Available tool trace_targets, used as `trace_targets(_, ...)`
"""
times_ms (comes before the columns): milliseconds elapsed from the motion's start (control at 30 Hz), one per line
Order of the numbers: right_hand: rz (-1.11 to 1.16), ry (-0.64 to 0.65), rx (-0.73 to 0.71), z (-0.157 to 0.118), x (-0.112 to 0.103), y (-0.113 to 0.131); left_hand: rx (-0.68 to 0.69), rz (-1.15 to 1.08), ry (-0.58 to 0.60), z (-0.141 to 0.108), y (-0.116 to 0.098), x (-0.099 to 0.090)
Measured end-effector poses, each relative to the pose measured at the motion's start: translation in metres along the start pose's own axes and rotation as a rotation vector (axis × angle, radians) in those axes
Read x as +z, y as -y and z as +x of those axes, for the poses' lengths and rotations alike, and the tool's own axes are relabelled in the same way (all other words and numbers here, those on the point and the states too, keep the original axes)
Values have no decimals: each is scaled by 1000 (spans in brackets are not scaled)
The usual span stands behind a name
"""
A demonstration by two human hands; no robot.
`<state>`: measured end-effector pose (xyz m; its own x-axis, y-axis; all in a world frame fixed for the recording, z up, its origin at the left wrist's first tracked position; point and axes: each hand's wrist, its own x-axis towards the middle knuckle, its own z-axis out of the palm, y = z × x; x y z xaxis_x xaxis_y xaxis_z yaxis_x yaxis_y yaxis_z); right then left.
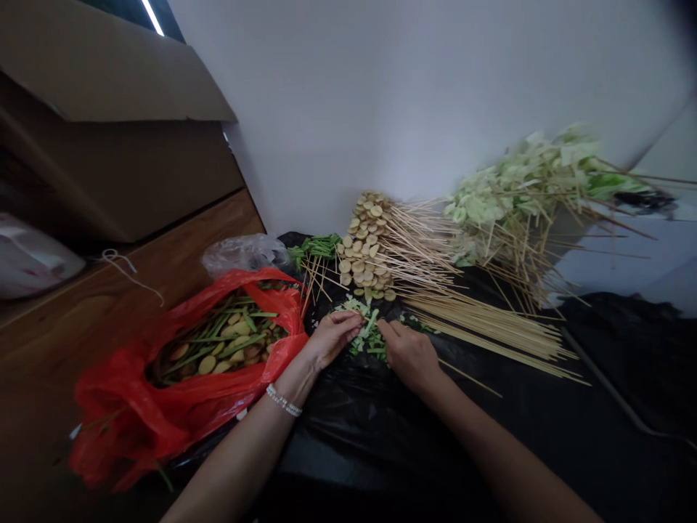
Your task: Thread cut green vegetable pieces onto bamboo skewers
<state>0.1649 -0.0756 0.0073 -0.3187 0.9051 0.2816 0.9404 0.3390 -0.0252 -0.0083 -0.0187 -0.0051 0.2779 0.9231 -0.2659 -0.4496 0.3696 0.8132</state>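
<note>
Over a pile of chopped green vegetable (375,345), both hands work close together. My left hand (335,338), with a beaded bracelet at the wrist, is closed in a pinch at a pale green vegetable piece (372,319). My right hand (411,354) is closed around a thin bamboo skewer (471,378), whose far end sticks out past the palm to the lower right. Its tip is hidden by the fingers. Just beyond the hands lie skewers threaded with round potato slices (366,250), their bare sticks pointing right.
A red plastic bag (218,403) at left holds potato slices and green stems. Loose bamboo skewers (501,334) lie right on black plastic (348,428). Leafy cabbage skewers (506,189) lean by the white wall. Green bundles (321,247), a clear bag (247,253) and a cardboard box (125,174) stand further back.
</note>
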Motion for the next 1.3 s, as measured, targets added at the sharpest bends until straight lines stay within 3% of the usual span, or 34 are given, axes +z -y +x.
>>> trace_targets(100,-2,-38,10,2,1,-6,72,58,-16,2,4,2)
trace_targets(167,-12,-72,66,3,0,-14,179,213,-23,3,4,1)
trace_targets(267,-33,-148,196,6,-4,-28,454,683,13,1,2,1)
trace_targets(367,-42,-155,235,7,-6,-33,682,1193,154,-2,4,2)
trace_targets(433,-47,-139,221,8,-5,-32,726,1440,234,-4,7,2)
trace_targets(533,-51,-130,196,7,-4,-28,725,1636,247,-2,13,0)
trace_targets(633,-45,-144,181,7,-2,-27,757,1613,221,1,15,-2)
trace_targets(733,-39,-158,176,7,-2,-28,779,1423,170,3,11,-4)
trace_targets(867,-33,-152,163,7,-4,-27,740,1136,24,4,6,-8)
trace_targets(967,-35,-130,175,7,-5,-25,737,1077,-66,3,4,-8)
trace_targets(1167,-22,-110,161,7,-6,-23,705,1283,220,1,8,-2)
trace_targets(1300,-23,-87,154,7,-7,-23,696,1239,217,1,12,-2)
